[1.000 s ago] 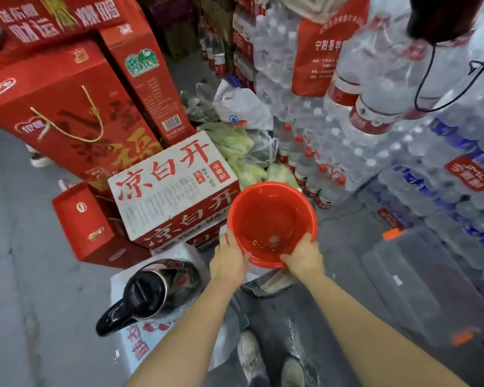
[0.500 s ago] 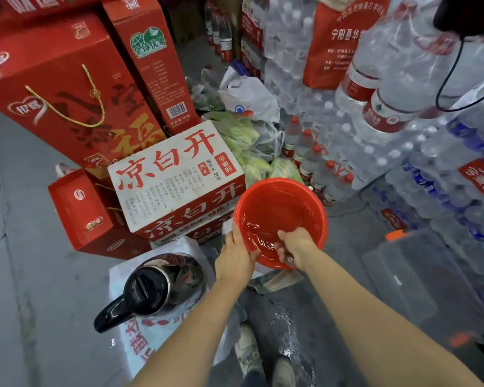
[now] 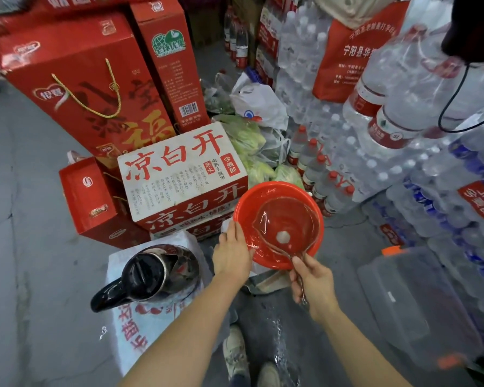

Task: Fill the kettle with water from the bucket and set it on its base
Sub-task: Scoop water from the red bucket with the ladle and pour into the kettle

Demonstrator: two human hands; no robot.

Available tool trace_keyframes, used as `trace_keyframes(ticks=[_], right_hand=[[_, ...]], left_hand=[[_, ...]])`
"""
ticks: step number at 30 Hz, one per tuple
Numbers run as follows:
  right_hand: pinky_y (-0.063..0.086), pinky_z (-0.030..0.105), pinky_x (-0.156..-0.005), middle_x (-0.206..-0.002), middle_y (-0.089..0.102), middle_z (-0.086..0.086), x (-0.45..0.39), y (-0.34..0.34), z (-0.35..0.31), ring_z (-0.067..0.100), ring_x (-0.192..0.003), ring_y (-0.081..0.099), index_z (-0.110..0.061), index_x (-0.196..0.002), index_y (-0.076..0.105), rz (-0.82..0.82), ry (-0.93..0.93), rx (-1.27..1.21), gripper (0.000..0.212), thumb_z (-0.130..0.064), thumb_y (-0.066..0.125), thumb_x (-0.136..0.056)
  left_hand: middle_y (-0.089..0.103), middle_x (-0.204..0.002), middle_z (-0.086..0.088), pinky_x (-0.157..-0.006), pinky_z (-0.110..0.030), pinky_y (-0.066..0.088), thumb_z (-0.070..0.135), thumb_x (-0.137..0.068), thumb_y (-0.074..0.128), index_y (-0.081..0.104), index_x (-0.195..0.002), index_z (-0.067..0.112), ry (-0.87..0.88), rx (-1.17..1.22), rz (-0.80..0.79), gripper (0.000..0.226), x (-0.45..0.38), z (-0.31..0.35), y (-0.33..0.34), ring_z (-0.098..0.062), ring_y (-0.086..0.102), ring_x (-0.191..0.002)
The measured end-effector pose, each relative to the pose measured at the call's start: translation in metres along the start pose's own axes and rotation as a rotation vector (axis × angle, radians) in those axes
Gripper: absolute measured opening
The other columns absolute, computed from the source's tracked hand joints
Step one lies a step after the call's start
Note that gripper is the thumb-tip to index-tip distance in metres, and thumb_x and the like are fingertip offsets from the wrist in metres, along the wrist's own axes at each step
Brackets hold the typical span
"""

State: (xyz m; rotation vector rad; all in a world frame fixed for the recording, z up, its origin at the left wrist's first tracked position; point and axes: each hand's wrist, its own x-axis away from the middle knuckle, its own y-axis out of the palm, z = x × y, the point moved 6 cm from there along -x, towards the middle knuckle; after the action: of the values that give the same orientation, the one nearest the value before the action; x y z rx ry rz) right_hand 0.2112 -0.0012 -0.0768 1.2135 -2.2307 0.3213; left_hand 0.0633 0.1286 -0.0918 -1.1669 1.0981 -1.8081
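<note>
A red plastic bucket [image 3: 242, 205] with water in it stands in front of me. My left hand [image 3: 232, 254] grips its near-left rim. My right hand [image 3: 313, 283] holds the handle of a clear plastic scoop [image 3: 288, 222], whose bowl sits inside the bucket above the water. The steel kettle [image 3: 154, 272] with a black lid and black handle stands to the left on a white printed sack, lid shut, apart from both hands. I cannot see its base.
A white and red carton [image 3: 179, 174] sits just behind the bucket, with red gift boxes [image 3: 90, 88] further left. Stacked packs of bottled water [image 3: 403, 135] fill the right side. A clear lidded bin [image 3: 419, 303] lies at right. The wet floor and my shoes [image 3: 235, 353] are below.
My right hand has left the bucket's near rim, reached in and come up holding the clear scoop by its handle. My left hand stays on the rim.
</note>
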Motion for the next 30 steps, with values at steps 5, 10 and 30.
trace_keyframes(ticks=[5,10,30], right_hand=[[0.038,0.022,-0.031,-0.058,0.056,0.004,0.01,-0.008,-0.004,0.014,-0.031,0.039,-0.026,-0.115,0.072,-0.016,-0.058,-0.056,0.022,-0.016,0.059,-0.1],[0.037,0.022,-0.031,-0.057,0.055,0.006,0.02,-0.012,-0.015,0.015,-0.03,0.038,-0.031,-0.114,0.074,-0.018,-0.12,-0.093,0.026,-0.016,0.061,-0.098],[0.037,0.022,-0.031,-0.057,0.052,0.009,0.08,0.002,-0.034,0.015,-0.031,0.037,-0.022,-0.114,0.072,-0.18,-0.133,-0.039,0.024,-0.011,0.061,-0.096]], left_hand=[[0.019,-0.159,-0.014,-0.11,-0.043,0.035,0.048,-0.093,0.054,0.02,-0.151,0.006,0.077,-0.075,0.028,0.079,0.005,0.001,0.002,-0.03,0.026,-0.14],[0.02,-0.16,-0.012,-0.114,-0.043,0.026,0.042,-0.097,0.05,0.021,-0.152,0.008,0.197,-0.157,0.021,0.07,0.012,0.0,0.003,-0.029,0.022,-0.143],[0.054,-0.141,-0.014,-0.109,-0.048,0.037,0.024,-0.072,0.082,0.053,-0.137,0.005,0.359,-0.462,0.125,0.074,0.122,-0.184,-0.068,-0.032,0.047,-0.132]])
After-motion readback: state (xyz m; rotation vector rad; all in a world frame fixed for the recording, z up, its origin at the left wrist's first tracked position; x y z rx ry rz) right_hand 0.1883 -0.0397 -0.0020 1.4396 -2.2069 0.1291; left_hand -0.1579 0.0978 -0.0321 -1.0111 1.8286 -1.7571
